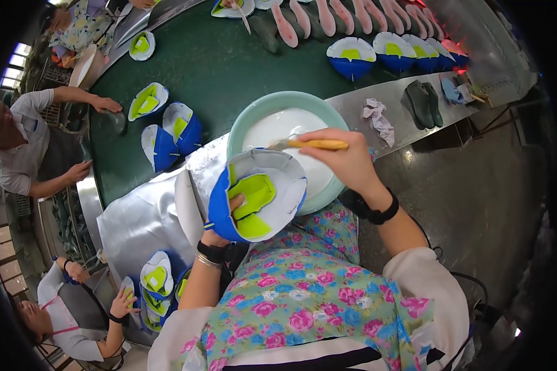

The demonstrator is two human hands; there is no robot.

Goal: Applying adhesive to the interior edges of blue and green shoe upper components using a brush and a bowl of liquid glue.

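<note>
My left hand (214,238) grips a blue shoe upper (284,185) with white lining and lime-green inner parts. It is tilted so its inside faces up, and one finger shows in its opening. My right hand (346,159) is closed round the wooden handle of a brush (323,144). The bristle end is at the upper's far rim; whether it touches cannot be made out. Beyond and partly behind the upper stands a mint-green basin (236,137) holding white liquid (269,128).
A green conveyor belt (229,71) carries more uppers (181,128) and a row of pink-soled shoe lasts (326,18). On the metal ledge lie a crumpled cloth (378,122) and dark lasts (422,104). Co-workers sit at left; one person's hand (107,104) touches a last on the belt.
</note>
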